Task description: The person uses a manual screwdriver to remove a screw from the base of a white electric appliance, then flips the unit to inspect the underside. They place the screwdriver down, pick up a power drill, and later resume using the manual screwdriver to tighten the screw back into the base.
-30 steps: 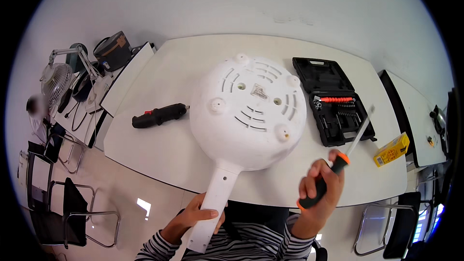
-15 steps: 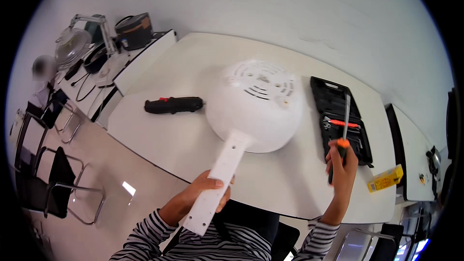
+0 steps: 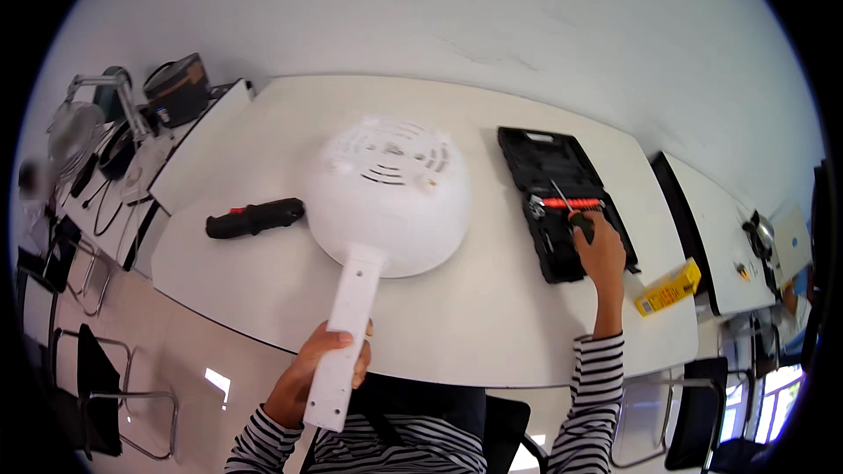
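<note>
A white, bowl-shaped housing with vent slots lies on the table, dome side up. Its flat white arm with screw holes extends over the table's front edge, and my left hand is closed around it. Farther right, my right hand grips a screwdriver by its dark handle. The thin metal shaft points up and left over an open black tool case. Red-orange tools lie in the case beneath the shaft; my hand partly hides the case's near compartment.
A black power screwdriver with a red switch lies left of the housing. Near the right end of the table lies a yellow box. Side desks flank it, the left one bearing a lamp and a dark bin. Chairs stand around.
My right hand has lowered the screwdriver from above the case's near edge down to the tools inside. The whole scene has shifted left in view. My left hand still holds the white arm.
</note>
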A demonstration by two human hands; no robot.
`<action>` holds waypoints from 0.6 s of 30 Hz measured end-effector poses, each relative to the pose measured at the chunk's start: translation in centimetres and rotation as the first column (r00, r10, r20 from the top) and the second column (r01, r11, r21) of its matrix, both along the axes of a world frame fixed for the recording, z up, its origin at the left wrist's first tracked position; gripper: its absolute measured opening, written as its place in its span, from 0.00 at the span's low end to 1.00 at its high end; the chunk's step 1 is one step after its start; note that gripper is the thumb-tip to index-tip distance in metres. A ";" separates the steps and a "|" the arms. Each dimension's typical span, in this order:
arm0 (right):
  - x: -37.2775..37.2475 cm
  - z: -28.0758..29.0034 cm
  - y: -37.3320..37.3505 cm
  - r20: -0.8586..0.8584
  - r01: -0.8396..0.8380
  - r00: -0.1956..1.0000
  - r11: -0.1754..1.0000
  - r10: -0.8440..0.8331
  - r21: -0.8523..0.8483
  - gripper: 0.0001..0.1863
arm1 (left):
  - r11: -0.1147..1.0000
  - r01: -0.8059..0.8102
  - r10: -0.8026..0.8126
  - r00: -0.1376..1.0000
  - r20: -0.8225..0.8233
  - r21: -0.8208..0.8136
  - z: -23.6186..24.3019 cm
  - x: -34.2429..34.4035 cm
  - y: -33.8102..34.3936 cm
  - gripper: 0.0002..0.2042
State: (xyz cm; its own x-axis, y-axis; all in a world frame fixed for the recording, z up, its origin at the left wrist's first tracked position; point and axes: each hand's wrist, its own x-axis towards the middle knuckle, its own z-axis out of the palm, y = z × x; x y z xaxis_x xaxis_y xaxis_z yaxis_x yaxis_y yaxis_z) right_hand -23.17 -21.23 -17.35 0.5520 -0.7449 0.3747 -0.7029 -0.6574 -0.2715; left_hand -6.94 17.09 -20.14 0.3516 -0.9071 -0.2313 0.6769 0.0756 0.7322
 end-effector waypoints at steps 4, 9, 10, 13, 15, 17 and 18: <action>0.7 -2.0 -0.8 -0.036 -0.073 0.997 0.991 0.069 -0.112 0.20 | 0.999 0.017 -0.014 0.996 -0.083 0.035 -0.3 -0.2 0.2 0.19; 0.3 -2.2 -0.9 -0.049 -0.105 0.994 0.992 0.102 -0.071 0.22 | 0.999 0.029 -0.025 0.990 -0.138 0.032 -1.2 0.0 -0.6 0.23; 0.3 -2.0 -0.6 -0.048 -0.105 0.994 0.976 0.098 -0.192 0.22 | 0.999 0.018 -0.015 0.994 -0.104 0.027 -1.3 0.2 -0.8 0.23; 1.2 -1.3 0.9 0.085 -0.076 0.990 0.931 0.113 -0.356 0.19 | 0.998 0.053 -0.055 0.993 -0.105 -0.024 -1.2 0.7 -1.3 0.24; 1.7 -0.7 2.5 0.045 -0.228 0.966 0.920 0.255 -0.317 0.19 | 0.999 0.017 -0.014 0.999 -0.050 0.044 -1.0 1.1 -1.4 0.26; 2.5 -0.5 4.6 0.048 -0.344 0.921 0.865 0.386 -0.366 0.18 | 0.989 -0.032 0.013 0.992 0.124 0.146 -0.6 1.3 -1.7 0.28; 2.9 -0.4 5.8 0.049 -0.429 0.878 0.829 0.476 -0.358 0.17 | 0.976 -0.078 0.020 0.962 0.273 0.205 -0.4 1.5 -1.7 0.29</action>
State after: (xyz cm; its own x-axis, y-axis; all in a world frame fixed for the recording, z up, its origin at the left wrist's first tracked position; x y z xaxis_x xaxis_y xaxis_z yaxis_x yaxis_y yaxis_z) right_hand -20.31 -15.46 -17.79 0.7254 -0.2452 0.6432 -0.2775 -0.9593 -0.0528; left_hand -5.49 15.39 -20.53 0.4697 -0.8277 -0.3071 0.4532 -0.0725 0.8885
